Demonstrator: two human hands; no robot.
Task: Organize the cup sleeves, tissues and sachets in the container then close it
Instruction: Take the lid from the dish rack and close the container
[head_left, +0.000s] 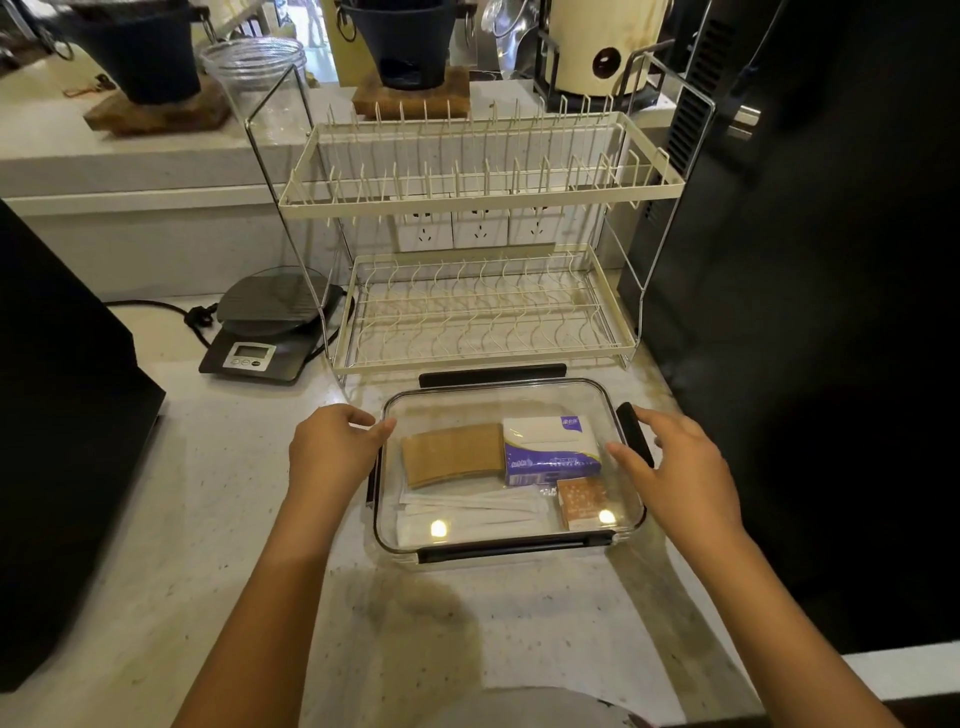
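Container (511, 400), lidded, sits on speckled table (208, 519) before a dish rack (478, 249). Left hand (332, 449), fingers loosely spread, touches its left edge; right hand (680, 462), fingers spread, rests at its right latch, gripping nothing.

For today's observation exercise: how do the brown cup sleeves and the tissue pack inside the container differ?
The cup sleeves are plain brown card lying flat and thin; the tissue pack is white and purple, printed, glossy-wrapped and thicker. The sleeves sit left, the pack right. Both lie inside the clear container, side by side under its lid.
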